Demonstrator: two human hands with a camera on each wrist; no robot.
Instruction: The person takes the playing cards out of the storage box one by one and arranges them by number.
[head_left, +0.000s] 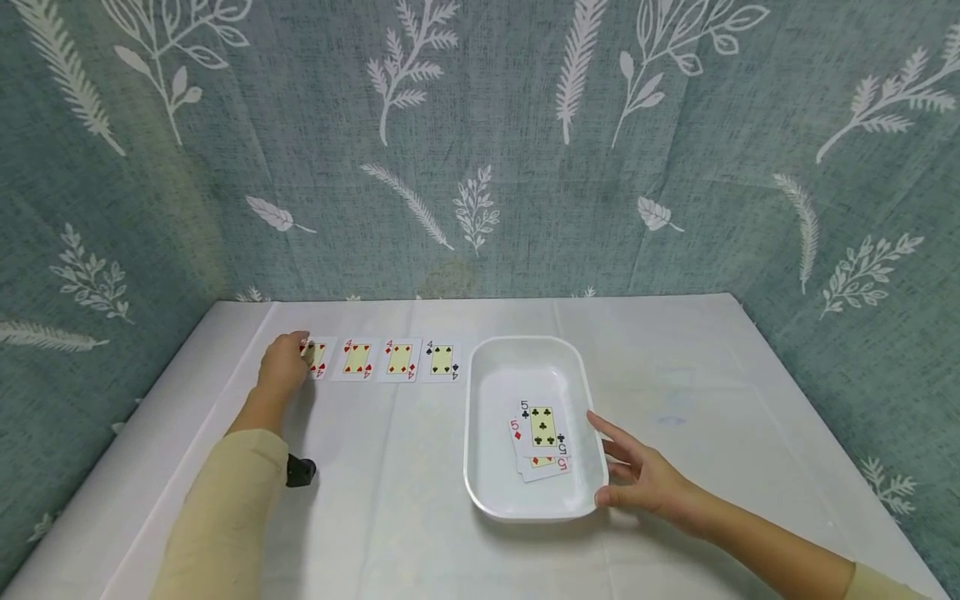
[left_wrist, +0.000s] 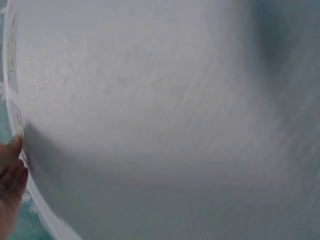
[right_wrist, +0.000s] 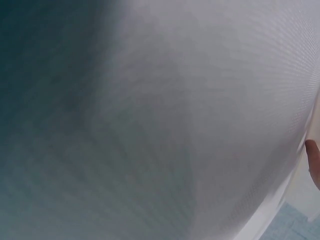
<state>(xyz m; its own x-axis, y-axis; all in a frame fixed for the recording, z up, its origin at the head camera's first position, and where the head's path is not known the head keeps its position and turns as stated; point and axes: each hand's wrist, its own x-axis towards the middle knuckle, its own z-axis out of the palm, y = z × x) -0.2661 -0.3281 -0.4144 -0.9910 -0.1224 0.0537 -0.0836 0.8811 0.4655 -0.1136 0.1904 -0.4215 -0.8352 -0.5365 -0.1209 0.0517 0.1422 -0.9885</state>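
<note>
In the head view my left hand (head_left: pixel 285 364) is at the left end of a row of playing cards and pinches the leftmost one, a red four (head_left: pixel 318 358), partly covered by the fingers. Beside it lie a four of hearts (head_left: pixel 357 359), a four of diamonds (head_left: pixel 400 359) and a four of spades (head_left: pixel 442 360), face up. My right hand (head_left: pixel 645 479) holds the right side of a white tray (head_left: pixel 491 492), thumb at the near corner. Inside the tray, a five of clubs (head_left: pixel 543 427) overlaps a five of diamonds (head_left: pixel 551 476). The left wrist view shows the thumb (left_wrist: pixel 18 144) against a card.
A white cloth (head_left: pixel 390 533) covers the table. Beside the left forearm is a small black object (head_left: pixel 300 472), partly hidden by the sleeve. Patterned green-blue fabric (head_left: pixel 480 150) rises at the back and both sides. Mostly tablecloth fills the wrist views.
</note>
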